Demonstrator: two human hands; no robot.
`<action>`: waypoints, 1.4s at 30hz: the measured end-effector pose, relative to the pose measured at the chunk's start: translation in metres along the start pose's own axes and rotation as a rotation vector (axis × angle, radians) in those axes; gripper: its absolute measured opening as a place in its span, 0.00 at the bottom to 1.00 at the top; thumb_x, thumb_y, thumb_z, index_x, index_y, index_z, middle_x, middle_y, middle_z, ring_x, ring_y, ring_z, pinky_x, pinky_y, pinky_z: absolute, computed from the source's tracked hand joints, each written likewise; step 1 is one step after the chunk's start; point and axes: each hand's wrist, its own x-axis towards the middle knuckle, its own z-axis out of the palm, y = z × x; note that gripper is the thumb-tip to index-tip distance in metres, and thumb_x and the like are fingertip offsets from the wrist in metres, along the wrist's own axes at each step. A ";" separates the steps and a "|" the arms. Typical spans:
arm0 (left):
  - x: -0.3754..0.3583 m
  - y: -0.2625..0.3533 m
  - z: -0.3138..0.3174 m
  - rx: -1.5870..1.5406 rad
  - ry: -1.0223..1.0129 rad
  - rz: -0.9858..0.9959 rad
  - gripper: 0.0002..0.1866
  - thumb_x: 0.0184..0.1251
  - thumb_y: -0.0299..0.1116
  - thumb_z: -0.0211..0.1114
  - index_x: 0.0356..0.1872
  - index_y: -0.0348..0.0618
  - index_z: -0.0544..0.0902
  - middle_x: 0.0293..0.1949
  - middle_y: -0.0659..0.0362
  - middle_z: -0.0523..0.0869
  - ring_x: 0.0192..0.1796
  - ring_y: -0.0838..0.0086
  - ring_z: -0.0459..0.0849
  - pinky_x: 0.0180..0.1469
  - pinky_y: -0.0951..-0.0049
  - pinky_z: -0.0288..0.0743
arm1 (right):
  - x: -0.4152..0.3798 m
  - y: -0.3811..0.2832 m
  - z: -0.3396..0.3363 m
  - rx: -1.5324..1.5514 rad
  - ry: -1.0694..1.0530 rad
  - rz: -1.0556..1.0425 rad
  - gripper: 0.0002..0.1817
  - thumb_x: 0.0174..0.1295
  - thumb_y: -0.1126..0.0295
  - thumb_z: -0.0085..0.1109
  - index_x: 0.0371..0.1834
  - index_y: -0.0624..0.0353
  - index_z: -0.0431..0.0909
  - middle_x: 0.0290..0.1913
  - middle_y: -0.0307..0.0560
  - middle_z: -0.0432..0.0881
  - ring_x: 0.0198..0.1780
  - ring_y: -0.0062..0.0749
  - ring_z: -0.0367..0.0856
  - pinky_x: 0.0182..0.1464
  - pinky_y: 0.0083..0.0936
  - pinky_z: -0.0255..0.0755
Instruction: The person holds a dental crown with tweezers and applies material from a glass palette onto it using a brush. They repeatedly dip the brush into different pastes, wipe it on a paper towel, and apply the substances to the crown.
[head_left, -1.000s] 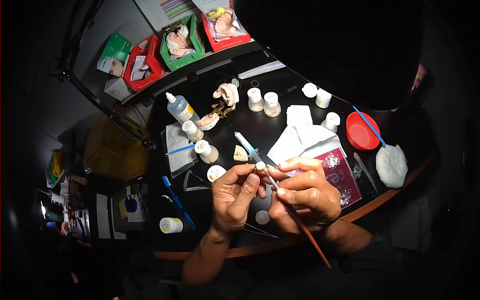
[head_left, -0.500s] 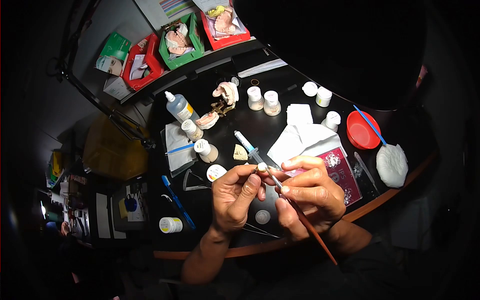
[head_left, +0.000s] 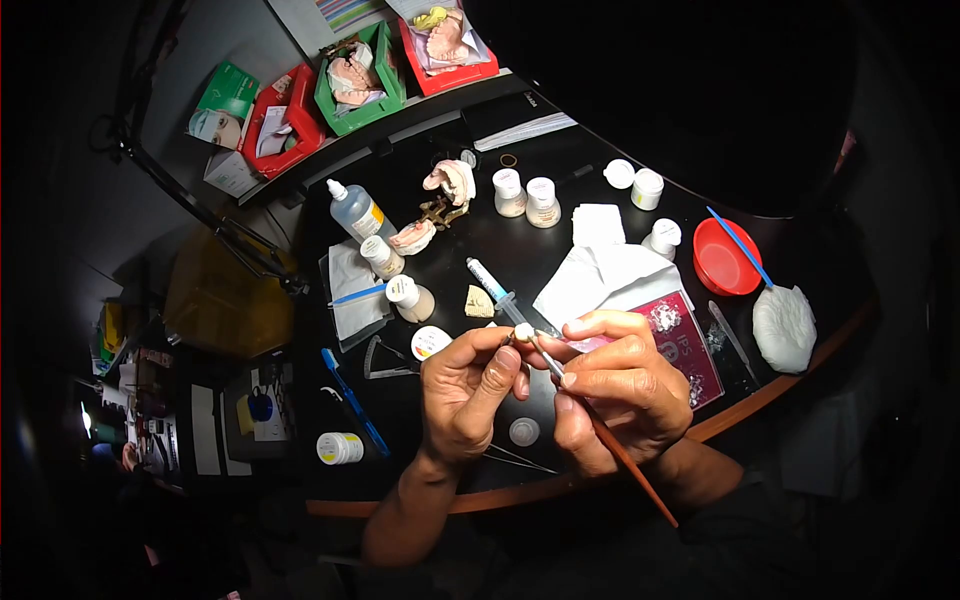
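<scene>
Head view: the left hand [head_left: 465,395] pinches a small white tooth [head_left: 522,332] between thumb and fingers, above the dark bench [head_left: 520,255]. The right hand [head_left: 620,385] grips a brush [head_left: 610,450] like a pen, fingers clenched on its shaft, its tip touching the tooth. Just behind the hands lie a syringe [head_left: 488,283] and a tissue [head_left: 600,275]; a red dish [head_left: 722,262] sits well to the right.
</scene>
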 end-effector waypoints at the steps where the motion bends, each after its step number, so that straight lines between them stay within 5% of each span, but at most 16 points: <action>1: 0.000 0.000 0.000 0.002 -0.003 -0.002 0.12 0.85 0.28 0.62 0.59 0.31 0.85 0.46 0.50 0.92 0.38 0.80 0.83 0.44 0.79 0.79 | 0.000 0.000 0.000 -0.004 0.000 -0.001 0.16 0.50 0.89 0.68 0.43 0.66 0.85 0.39 0.51 0.86 0.56 0.48 0.88 0.55 0.35 0.88; 31: -0.001 0.002 0.003 -0.083 0.032 -0.061 0.12 0.87 0.30 0.61 0.60 0.34 0.84 0.42 0.48 0.93 0.32 0.79 0.83 0.35 0.81 0.75 | -0.001 0.005 0.003 -0.085 -0.002 -0.083 0.17 0.53 0.89 0.69 0.45 0.62 0.84 0.37 0.50 0.88 0.50 0.47 0.88 0.52 0.36 0.86; 34: -0.001 0.001 0.001 -0.079 0.015 -0.059 0.12 0.87 0.30 0.61 0.60 0.35 0.84 0.42 0.48 0.93 0.32 0.79 0.83 0.35 0.81 0.75 | -0.006 0.005 0.003 -0.041 0.009 -0.042 0.16 0.53 0.87 0.75 0.44 0.65 0.87 0.40 0.51 0.88 0.56 0.47 0.89 0.56 0.36 0.87; 42: -0.001 -0.001 0.001 -0.081 0.021 -0.038 0.12 0.87 0.29 0.60 0.61 0.35 0.84 0.44 0.48 0.92 0.33 0.79 0.84 0.35 0.80 0.76 | -0.003 0.005 0.005 -0.050 0.004 -0.057 0.16 0.53 0.90 0.69 0.44 0.62 0.84 0.38 0.50 0.88 0.53 0.47 0.88 0.52 0.35 0.88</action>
